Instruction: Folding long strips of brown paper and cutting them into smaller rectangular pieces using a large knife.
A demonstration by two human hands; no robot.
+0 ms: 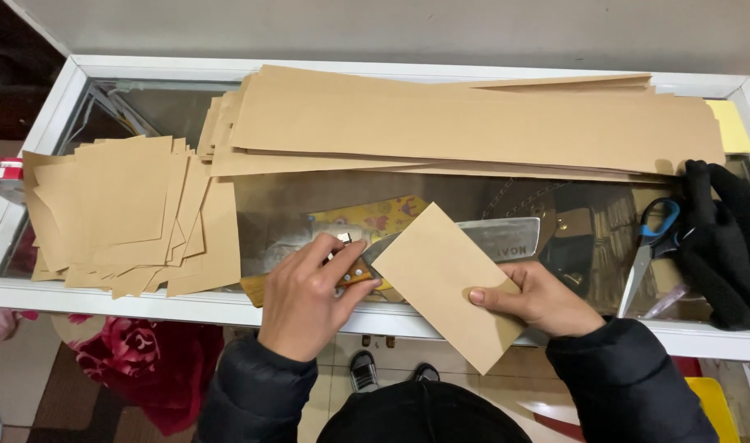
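I am observing two bare hands working at the near edge of a glass-topped bench (145,297) with a white frame. The left hand (305,299) is closing around the wooden handle of a large knife (494,236), fingers curled over the grip, with the broad steel blade lying flat on the glass and pointing right. The right hand (539,299) is pinching a folded sheet of brown paper (444,283), thumb on top and fingers underneath; the sheet is lying tilted across the blade and is overhanging the near edge of the bench. A loose pile of cut brown squares (120,213) is sitting at the left. A stack of long brown strips (473,123) is lying along the far side. At the right, blue-handled scissors (649,246) are resting just beside a black glove (723,246). Dark padded sleeves are covering both forearms.
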